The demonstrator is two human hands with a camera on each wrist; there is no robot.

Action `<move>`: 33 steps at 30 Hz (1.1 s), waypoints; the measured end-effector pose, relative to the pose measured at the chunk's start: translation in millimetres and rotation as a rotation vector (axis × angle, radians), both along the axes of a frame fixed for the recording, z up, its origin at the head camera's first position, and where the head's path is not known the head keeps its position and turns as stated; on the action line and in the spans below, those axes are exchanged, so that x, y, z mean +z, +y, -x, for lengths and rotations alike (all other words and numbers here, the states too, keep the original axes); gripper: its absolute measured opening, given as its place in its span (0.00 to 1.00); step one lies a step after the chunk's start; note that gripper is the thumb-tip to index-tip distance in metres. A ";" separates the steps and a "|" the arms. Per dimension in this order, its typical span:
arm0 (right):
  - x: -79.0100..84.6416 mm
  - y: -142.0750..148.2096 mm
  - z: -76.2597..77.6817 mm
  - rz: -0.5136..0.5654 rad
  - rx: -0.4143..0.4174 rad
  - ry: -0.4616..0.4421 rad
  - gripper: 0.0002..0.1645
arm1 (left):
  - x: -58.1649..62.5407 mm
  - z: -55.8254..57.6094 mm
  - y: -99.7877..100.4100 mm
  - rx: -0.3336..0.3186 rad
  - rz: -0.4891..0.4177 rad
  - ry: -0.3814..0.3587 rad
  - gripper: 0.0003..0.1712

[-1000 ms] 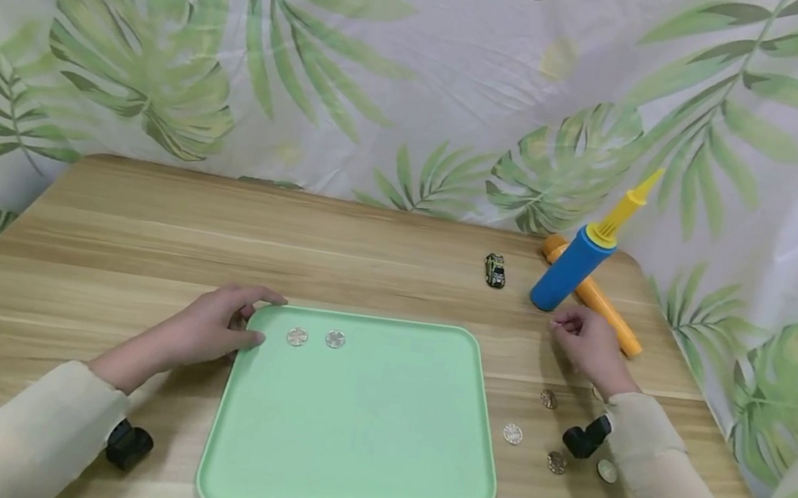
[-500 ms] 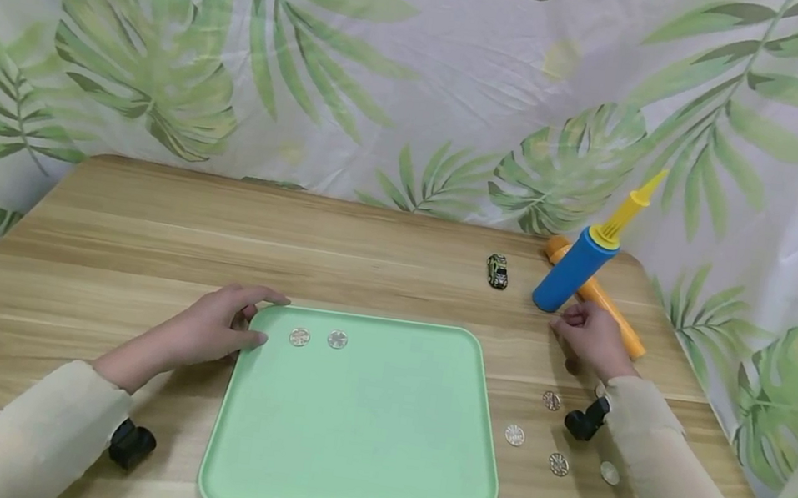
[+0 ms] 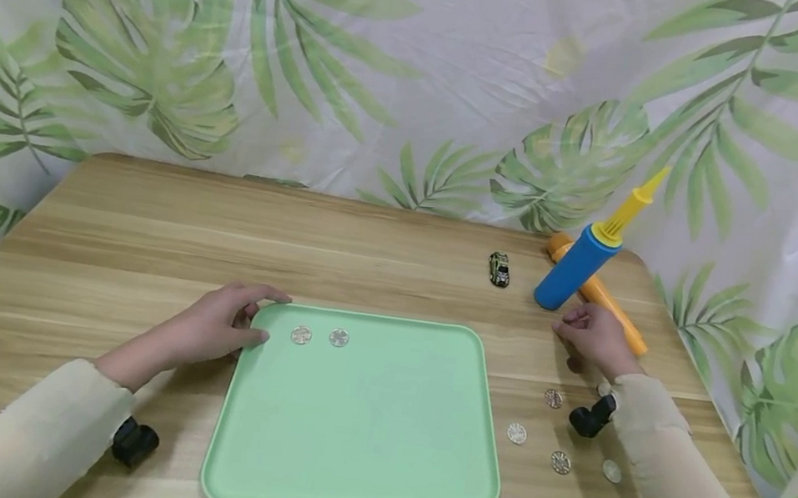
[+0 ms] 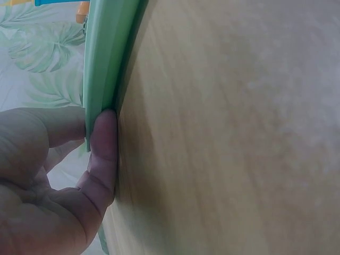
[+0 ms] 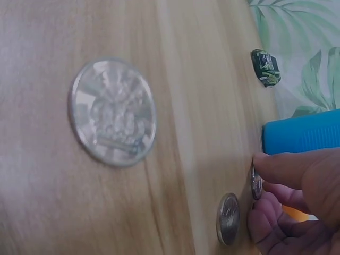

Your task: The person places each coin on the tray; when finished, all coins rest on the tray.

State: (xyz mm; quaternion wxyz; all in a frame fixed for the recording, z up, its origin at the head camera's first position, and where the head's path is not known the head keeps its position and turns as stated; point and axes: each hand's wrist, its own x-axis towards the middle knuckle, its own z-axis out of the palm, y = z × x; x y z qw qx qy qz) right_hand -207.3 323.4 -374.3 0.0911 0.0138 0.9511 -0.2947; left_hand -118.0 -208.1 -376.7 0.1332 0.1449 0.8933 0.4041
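My left hand (image 3: pixel 211 325) pinches the far left corner of a light green tray (image 3: pixel 358 445). In the left wrist view its thumb is on one side of the tray's rim (image 4: pixel 103 64) and a fingertip is on the other. Two silver coins (image 3: pixel 301 335) lie inside the tray near that corner. At the right of the table my right hand (image 3: pixel 595 340) pinches a coin (image 5: pixel 256 181) low over the wood. Another coin (image 5: pixel 228 219) lies beside those fingers, and a large-looking coin (image 5: pixel 113 112) is close to the wrist camera.
Several more coins (image 3: pixel 561 462) are scattered between the tray and my right forearm. Just beyond my right hand stands a blue and yellow hand pump (image 3: pixel 578 268), with an orange toy hammer (image 3: pixel 607 303) behind it. A toy car (image 3: pixel 498 269) sits left of the pump.
My right hand has lowered slightly toward the table, its fingers closing on a coin beside the pump. The left hand has stayed on the tray corner.
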 end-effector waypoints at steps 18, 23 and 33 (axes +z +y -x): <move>6.1 7.3 -1.4 -0.005 0.077 -0.068 0.19 | 3.6 4.1 2.6 -0.012 0.016 -0.004 0.31; 5.2 6.6 1.0 0.023 0.089 -0.102 0.19 | 3.5 2.9 2.0 -0.005 0.015 -0.007 0.31; 9.3 4.3 0.5 0.034 0.075 -0.142 0.19 | 1.0 2.2 -0.4 0.006 0.016 -0.017 0.31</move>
